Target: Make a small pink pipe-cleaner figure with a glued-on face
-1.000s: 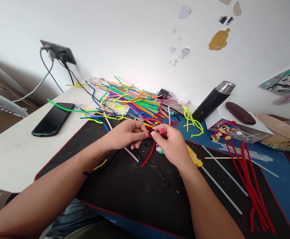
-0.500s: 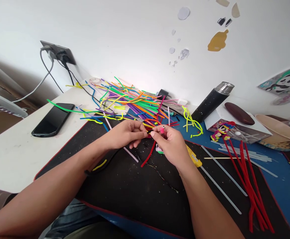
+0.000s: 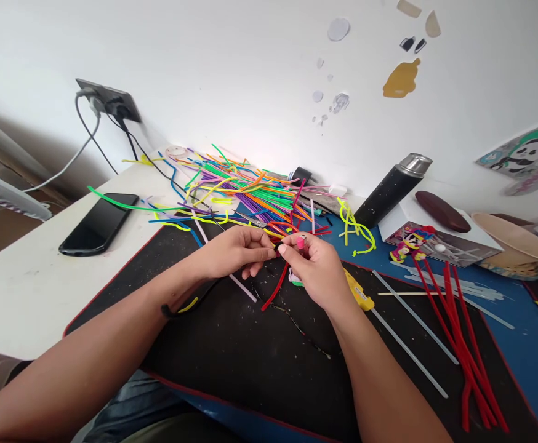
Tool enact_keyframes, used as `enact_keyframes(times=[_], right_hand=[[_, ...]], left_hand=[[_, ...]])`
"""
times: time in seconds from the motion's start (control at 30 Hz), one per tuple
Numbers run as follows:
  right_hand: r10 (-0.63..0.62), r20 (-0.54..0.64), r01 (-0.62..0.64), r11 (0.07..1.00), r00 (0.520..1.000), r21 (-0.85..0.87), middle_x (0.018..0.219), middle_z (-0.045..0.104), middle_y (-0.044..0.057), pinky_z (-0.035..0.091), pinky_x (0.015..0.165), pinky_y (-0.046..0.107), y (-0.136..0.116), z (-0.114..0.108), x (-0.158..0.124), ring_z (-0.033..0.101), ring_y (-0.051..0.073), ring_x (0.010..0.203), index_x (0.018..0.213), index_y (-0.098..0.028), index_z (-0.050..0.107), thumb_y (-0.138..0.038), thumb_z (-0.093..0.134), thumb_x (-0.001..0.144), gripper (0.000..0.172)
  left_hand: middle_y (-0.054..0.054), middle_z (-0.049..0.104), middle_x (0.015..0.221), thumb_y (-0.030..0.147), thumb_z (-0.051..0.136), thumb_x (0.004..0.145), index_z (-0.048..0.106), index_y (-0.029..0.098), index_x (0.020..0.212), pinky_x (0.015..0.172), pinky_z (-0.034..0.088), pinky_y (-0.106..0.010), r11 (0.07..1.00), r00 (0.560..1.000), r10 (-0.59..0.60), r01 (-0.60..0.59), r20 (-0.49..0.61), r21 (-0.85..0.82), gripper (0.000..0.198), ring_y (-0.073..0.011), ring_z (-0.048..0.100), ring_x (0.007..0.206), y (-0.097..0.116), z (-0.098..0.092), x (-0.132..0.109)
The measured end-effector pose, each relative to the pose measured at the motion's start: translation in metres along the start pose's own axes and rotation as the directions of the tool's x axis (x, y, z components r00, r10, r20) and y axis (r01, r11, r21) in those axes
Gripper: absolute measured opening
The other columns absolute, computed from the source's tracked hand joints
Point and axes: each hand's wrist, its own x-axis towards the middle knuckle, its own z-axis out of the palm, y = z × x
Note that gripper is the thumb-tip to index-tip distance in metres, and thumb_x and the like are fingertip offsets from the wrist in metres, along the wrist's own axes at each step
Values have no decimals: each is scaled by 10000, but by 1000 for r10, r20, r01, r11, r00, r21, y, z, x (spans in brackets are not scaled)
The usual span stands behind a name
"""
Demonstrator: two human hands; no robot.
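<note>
My left hand (image 3: 236, 251) is closed in a pinch on a black pipe cleaner (image 3: 175, 315), whose long end trails back below my left wrist. Fingertip to fingertip with it, my right hand (image 3: 319, 266) pinches the same black strand near its end. A small pink piece (image 3: 301, 243) shows between the right fingers; the rest of it is hidden. Below the hands, a red pipe cleaner (image 3: 276, 288) slants down over the black mat (image 3: 269, 369). A small white and green piece (image 3: 296, 280) peeks out beside the right palm.
A heap of coloured pipe cleaners (image 3: 250, 191) lies behind the hands, with scissors (image 3: 250, 219) at its front edge. A phone (image 3: 98, 224) rests on the left. To the right are a yellow glue gun (image 3: 359, 289), glue sticks (image 3: 410, 351), red pipe cleaners (image 3: 472, 344) and a black flask (image 3: 391, 191).
My hands stay together in nearly the same place. The trailing end of the black pipe cleaner has shifted slightly right and up near my left wrist.
</note>
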Motion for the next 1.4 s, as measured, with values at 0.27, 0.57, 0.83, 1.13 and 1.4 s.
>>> enact_keyframes(times=[0.27,0.57,0.83,1.13,1.4], right_hand=[[-4,27,4,1000,1000,10,602,456,-73,355,495,270,2,-3,2,376,116,499,945,-207,690,-478,713,876,280],[-53,29,53,999,998,5,650,527,-40,361,512,272,-2,-6,1,414,128,532,1045,-209,758,-486,721,878,325],[-90,31,91,995,995,-49,696,602,-12,384,537,275,-8,-4,-2,474,141,572,962,-213,755,-465,713,888,266],[-159,28,160,984,987,-78,800,682,24,427,565,280,-11,-2,-6,538,167,647,954,-230,772,-426,706,901,213],[-174,38,177,981,984,-85,809,735,26,445,589,284,-11,-3,-6,547,166,643,930,-229,750,-396,702,922,175]], left_hand=[[25,596,619,484,777,854,664,153,880,486,421,-206,997,994,71,-68,-85,41,351,-105,509,528,4,1,1],[43,497,604,399,793,805,704,148,788,464,225,-216,998,994,15,-22,-108,-60,267,-72,335,507,8,-5,0],[75,352,511,382,824,753,714,147,781,444,101,-224,954,996,-88,86,6,-288,261,-57,192,460,2,-8,1],[88,285,506,294,783,777,689,147,726,412,150,-206,897,989,-104,140,109,-419,183,-55,168,447,-3,-9,-1],[78,320,511,428,799,846,761,136,849,431,125,-225,945,995,-72,90,66,-316,294,-64,187,463,0,-10,-2]])
